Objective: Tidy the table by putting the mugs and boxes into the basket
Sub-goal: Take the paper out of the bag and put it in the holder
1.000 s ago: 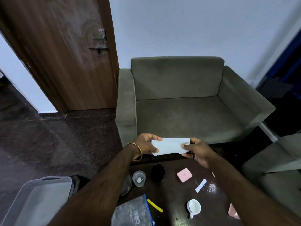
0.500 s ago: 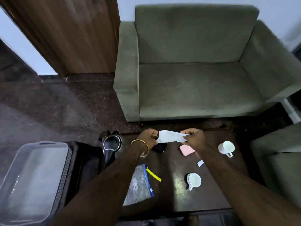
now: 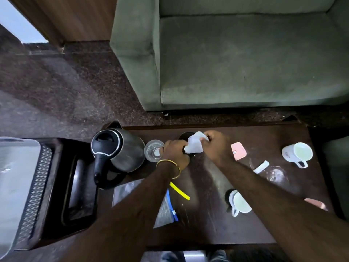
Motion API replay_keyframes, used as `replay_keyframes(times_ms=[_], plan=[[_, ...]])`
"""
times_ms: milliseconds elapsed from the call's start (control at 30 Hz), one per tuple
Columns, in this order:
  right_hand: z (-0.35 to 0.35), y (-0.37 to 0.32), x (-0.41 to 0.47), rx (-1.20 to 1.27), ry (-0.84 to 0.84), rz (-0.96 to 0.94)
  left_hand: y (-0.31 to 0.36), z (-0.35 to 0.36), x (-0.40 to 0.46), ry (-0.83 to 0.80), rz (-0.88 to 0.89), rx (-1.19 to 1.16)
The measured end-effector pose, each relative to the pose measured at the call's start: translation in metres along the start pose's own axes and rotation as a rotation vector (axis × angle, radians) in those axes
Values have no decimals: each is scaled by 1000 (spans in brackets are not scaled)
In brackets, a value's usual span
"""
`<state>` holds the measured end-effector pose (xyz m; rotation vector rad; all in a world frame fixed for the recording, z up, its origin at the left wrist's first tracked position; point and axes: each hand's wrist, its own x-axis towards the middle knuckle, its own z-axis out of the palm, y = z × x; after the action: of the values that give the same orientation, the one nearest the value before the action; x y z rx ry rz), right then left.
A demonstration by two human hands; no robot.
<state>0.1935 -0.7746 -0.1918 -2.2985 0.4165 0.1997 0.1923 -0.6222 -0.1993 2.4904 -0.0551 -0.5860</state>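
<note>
Dark wood counter (image 3: 217, 229) in front of a green sofa (image 3: 236, 63), seen from my remote feed. Both hands meet at the counter's far edge w/ fingers curled round a crumpled white paper (image 3: 193, 145): left hand (image 3: 174, 151), gold bangle (image 3: 168, 166) on the wrist, pinches its left side; right hand (image 3: 214, 143) grips its right. Just left of them a clear glass (image 3: 153, 153), then a steel kettle (image 3: 118, 152). Right of the hands, a pink box (image 3: 238, 150), a small white piece (image 3: 261, 166) & a white mug (image 3: 297, 154) near the far right corner. 2nd white mug (image 3: 239, 203) sits nearer me, partly under my right forearm. Yellow strip (image 3: 179, 190) & zip bag (image 3: 166, 210) lie under the left forearm. Grey basket (image 3: 35, 190) stands off the counter's left end, well apart from mugs & box.
</note>
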Motion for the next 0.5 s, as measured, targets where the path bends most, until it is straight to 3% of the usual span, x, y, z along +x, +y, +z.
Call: replay_keyframes(times_ms=[233, 367, 500], plan=[[24, 8, 11, 70, 174, 30, -12, 32, -1, -52, 10, 157], [23, 20, 10, 48, 69, 75, 2, 33, -5, -52, -6, 198], [4, 27, 6, 186, 56, 130, 25, 35, -13, 62, -14, 205]])
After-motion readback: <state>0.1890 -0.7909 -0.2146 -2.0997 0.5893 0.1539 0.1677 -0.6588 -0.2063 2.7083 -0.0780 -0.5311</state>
